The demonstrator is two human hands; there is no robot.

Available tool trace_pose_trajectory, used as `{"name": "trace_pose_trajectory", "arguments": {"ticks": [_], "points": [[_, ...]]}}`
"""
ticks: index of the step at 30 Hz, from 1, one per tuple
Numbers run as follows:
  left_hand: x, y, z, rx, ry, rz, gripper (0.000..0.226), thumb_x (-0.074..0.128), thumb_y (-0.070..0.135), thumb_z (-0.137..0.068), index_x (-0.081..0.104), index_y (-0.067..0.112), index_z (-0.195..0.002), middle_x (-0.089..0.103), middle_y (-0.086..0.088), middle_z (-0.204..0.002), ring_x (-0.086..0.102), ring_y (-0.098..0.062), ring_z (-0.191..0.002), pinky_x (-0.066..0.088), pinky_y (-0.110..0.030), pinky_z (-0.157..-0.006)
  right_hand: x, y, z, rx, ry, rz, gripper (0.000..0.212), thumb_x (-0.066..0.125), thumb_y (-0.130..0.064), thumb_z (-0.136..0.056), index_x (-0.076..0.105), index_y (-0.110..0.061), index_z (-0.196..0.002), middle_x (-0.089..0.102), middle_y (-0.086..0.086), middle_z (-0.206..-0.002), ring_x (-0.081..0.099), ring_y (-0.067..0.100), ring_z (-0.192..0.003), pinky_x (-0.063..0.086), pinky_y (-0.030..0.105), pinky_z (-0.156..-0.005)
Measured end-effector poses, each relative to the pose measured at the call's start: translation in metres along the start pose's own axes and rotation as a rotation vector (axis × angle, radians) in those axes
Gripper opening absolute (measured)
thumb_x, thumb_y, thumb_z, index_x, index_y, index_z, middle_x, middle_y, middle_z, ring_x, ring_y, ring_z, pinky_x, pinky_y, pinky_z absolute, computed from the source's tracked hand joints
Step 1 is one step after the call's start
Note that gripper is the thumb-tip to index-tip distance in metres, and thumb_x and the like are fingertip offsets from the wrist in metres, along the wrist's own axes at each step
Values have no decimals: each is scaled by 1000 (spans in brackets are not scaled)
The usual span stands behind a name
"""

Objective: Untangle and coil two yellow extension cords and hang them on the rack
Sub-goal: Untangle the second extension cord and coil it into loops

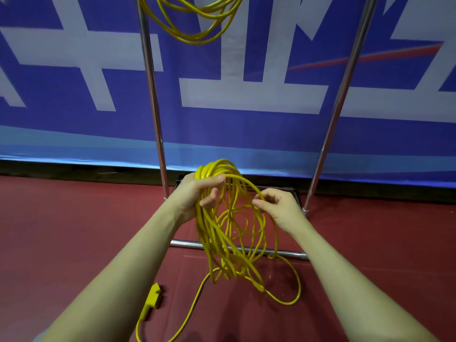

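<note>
A yellow socket block [150, 301] is seen lying on the red floor [61, 230] at the lower left, with its cable running off along the floor toward the bundle. The left hand [197, 193] is closed around the top of a bundle of yellow cord [232, 233], the loops being gathered under its curled fingers and thumb. The bundle is held in the air in front of the metal rack [154, 107], and its loops hang down loosely; a few slack turns are trailed onto the floor near the rack's base bar. One strand of the same cord is pinched by the right hand [276, 206] between thumb and fingers, just beside the left hand. A second coil of cord [195, 23] is seen hung at the top of the rack, against a blue and white banner [246, 99].
</note>
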State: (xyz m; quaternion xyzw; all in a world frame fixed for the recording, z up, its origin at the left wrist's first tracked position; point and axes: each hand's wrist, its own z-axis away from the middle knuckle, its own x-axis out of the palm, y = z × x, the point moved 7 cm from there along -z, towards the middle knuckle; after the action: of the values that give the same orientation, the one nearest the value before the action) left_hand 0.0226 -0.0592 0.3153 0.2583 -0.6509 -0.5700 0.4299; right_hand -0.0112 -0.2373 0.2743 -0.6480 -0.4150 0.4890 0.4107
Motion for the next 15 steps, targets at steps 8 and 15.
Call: {"name": "trace_pose_trajectory", "arguments": {"ticks": [8,15], "points": [[-12,12,-7,60,-3,30,39,67,10,-82,51,20,-48,31,4,-39,23,-5,-29,18,-17,-39,-9,5,0,137,158,-375,13,56,-8,-92,68,-8,-86,71,0,-67,65,8,-59,49,16,-58],[-10,-27,-2,-119,133,-198,11,63,8,-90,58,9,-81,71,-8,-68,65,-14,-51,48,-22,-47,-9,-37,-15,132,201,-980,18,45,-10,-97,61,-3,-94,57,-1,-58,42,3,-46,30,13,-42]]}}
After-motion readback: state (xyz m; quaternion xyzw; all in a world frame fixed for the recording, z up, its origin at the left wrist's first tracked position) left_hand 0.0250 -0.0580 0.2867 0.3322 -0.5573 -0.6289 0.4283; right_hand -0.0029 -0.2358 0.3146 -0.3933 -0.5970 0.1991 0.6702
